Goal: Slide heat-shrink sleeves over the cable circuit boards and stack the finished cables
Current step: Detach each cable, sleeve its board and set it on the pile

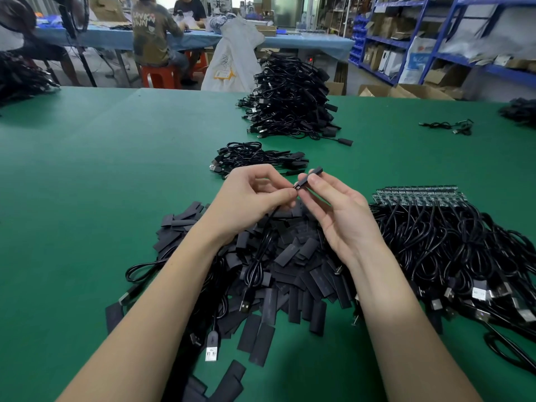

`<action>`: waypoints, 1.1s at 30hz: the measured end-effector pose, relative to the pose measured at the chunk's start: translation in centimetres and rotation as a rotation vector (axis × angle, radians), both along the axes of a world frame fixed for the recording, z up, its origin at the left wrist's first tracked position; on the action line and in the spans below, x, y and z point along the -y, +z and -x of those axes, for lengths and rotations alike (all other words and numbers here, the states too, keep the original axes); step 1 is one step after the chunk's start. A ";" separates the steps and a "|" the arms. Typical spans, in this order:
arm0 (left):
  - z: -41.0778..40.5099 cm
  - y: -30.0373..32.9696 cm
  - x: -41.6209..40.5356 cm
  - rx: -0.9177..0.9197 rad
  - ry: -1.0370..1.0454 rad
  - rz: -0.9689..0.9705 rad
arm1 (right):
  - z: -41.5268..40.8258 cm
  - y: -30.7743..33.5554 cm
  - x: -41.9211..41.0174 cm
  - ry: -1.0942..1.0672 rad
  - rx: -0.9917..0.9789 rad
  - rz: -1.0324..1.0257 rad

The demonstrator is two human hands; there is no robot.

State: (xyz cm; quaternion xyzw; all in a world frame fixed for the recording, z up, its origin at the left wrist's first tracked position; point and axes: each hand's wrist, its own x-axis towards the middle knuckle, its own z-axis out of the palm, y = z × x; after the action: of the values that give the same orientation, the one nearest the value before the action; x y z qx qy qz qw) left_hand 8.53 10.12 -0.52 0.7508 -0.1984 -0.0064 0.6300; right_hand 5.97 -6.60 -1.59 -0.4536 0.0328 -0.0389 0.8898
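Both hands meet above the middle of the green table, over a loose heap of flat black heat-shrink sleeves. The left hand pinches the end of a thin black cable between thumb and forefinger, its other fingers curled; the cable drops from that pinch into a loop on the heap and ends in a USB plug near the person. The right hand pinches 1 black sleeve between thumb and forefinger, the remaining fingers relaxed and slightly spread. The sleeve's near end touches the cable tip at the left fingertips, and its far end points up and to the right. To the right lies a bundle of unsleeved cables with a row of green circuit boards at its far edge. Just beyond the hands sits a small pile of finished cables, and farther off a tall stack of cables.
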 end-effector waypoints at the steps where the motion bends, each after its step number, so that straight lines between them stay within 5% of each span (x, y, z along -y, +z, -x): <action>1: 0.0 -0.1 0.0 0.004 0.007 -0.008 | 0.0 0.0 0.0 0.005 0.001 0.009; 33: 0.0 0.3 0.0 -0.153 0.019 0.059 | 0.3 -0.2 0.5 0.149 0.077 0.157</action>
State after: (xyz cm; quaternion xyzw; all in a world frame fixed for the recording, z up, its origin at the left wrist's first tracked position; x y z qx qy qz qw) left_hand 8.56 10.13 -0.26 0.7310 -0.1427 -0.0516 0.6653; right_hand 5.67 -7.08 -1.75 -0.5212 -0.0386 0.0075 0.8525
